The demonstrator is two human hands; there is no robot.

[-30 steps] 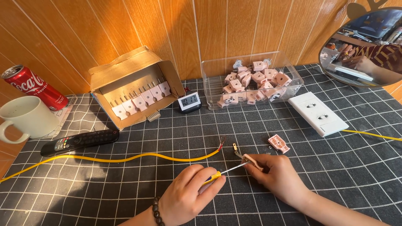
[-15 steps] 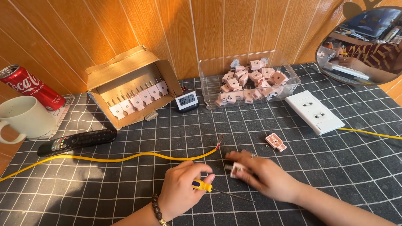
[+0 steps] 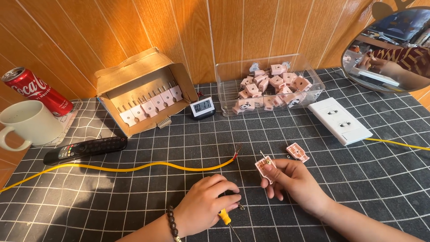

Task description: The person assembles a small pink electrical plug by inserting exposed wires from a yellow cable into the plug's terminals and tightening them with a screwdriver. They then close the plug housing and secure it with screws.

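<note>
Nearest to us, our left hand (image 3: 207, 202) lies knuckles-up on the black gridded mat (image 3: 134, 201), fingers curled over a yellow-handled screwdriver (image 3: 225, 217) whose handle and thin shaft stick out beneath the palm. A small screw (image 3: 241, 206) lies on the mat at that hand's fingertips.

Just beside it, our right hand (image 3: 295, 181) pinches a pink plug half (image 3: 265, 168) between thumb and fingers, held off the mat with its open inner face toward us.

Next, on the mat:
- the other pink plug half (image 3: 298, 152), just beyond the right hand, apart from it;
- a yellow cable (image 3: 130, 169) running in from the left, its bared end near the held plug half;
- a black remote control (image 3: 85, 149), left of centre.

Farther back, along the wooden wall:
- a white mug (image 3: 27, 123) and a red drink can (image 3: 36, 91), far left;
- an open cardboard box (image 3: 143, 89) on its side, a row of white plugs standing inside;
- a small digital clock (image 3: 201, 108);
- a clear plastic tub (image 3: 268, 85) of pink plugs;
- a white double socket plate (image 3: 339, 120), a second yellow cable at its right;
- a round mirror (image 3: 389, 49), far right.
</note>
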